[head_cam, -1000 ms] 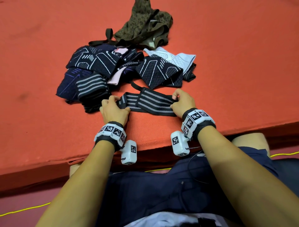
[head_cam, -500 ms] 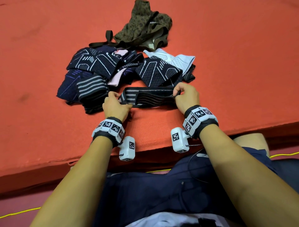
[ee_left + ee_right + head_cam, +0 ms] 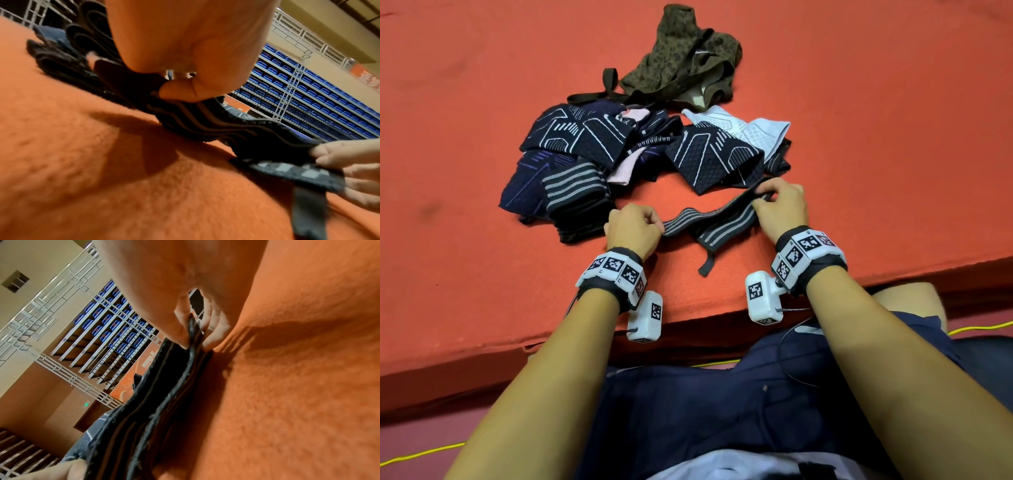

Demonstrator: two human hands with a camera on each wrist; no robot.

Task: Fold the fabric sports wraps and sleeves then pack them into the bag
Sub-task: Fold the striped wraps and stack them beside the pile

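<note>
Black elastic webbing with grey stripes, the wrap (image 3: 709, 222) is stretched between both hands just above the orange felt-like counter (image 3: 482, 102), its narrow loop end (image 3: 705, 267) drooping onto the surface. Knuckles up, the left hand (image 3: 631, 229) pinches one end between thumb and curled fingers, while the right hand (image 3: 782, 207), set a little farther away, pinches the doubled other end at its fingertips. Beyond them lie a heap of patterned navy knitted sleeves (image 3: 592, 150), a white one (image 3: 750, 132), and a crumpled olive camouflage bag (image 3: 685, 65)
</note>
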